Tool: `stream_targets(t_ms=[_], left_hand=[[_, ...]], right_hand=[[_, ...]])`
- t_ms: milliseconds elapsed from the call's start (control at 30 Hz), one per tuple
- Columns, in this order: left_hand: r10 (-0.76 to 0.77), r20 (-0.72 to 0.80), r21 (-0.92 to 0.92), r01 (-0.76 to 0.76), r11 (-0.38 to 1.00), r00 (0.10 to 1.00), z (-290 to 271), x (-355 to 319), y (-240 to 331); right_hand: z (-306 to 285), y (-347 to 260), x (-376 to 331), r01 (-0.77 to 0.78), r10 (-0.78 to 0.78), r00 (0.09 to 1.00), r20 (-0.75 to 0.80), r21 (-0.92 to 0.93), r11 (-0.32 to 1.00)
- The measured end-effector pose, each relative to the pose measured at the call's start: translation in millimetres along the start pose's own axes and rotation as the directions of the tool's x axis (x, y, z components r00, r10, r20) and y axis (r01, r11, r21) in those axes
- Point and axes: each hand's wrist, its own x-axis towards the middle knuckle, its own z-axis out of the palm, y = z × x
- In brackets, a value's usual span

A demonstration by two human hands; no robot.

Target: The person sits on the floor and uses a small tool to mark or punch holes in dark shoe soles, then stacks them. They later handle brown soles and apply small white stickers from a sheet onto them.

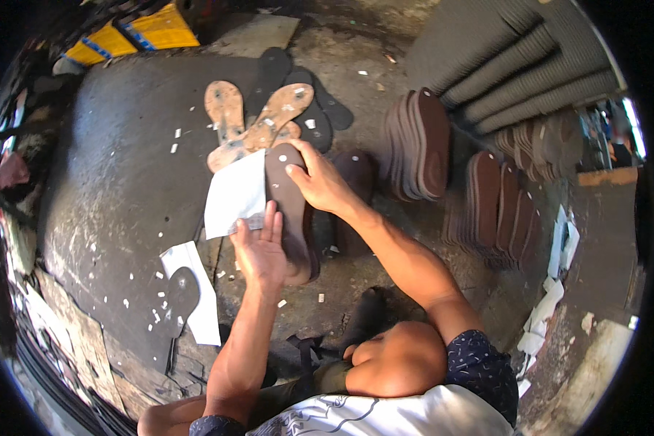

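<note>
A white sheet [236, 190] with small printed patches along its near edge is held at my left hand [260, 251]. The thumb lies at that edge, and the other fingers stretch up beside it, palm facing up. To its right, a stack of brown shoe soles [288, 207] stands on end, slightly tilted. My right hand [320, 182] grips the top end of the front sole, its thumb across the face next to a small white dot. Its other fingers are partly hidden behind the sole. Another dark sole [354, 174] is partly covered by my right forearm.
Tan sole-shaped pieces [276, 112] and dark soles [330, 105] lie beyond my hands. More brown sole stacks stand at right [432, 145], [483, 196], below ribbed dark sheets [516, 65]. A cut white sheet [205, 298] and white scraps lie on the dark mat [116, 196].
</note>
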Motion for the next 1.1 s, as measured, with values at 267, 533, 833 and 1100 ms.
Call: stream_targets(t_ms=[267, 533, 833, 1100], left_hand=[[0.058, 0.136, 0.447, -0.113, 0.887, 0.989, -14, 12, 63], [0.045, 0.116, 0.491, -0.097, 0.865, 0.992, 15, 5, 68], [0.087, 0.321, 0.48, -0.241, 0.843, 0.943, 28, -6, 62], [0.082, 0.246, 0.437, -0.186, 0.88, 0.966, 27, -3, 57]], right_hand=[[-117, 84, -6, -0.415, 0.415, 0.91, -0.006, -0.033, 0.909], [-20, -95, -31, 0.353, -0.353, 0.936, 0.003, -0.059, 0.934], [-8, -104, -42, 0.432, -0.431, 0.901, 0.037, -0.139, 0.891], [-13, -111, -36, 0.445, -0.446, 0.893, -0.056, -0.029, 0.895]])
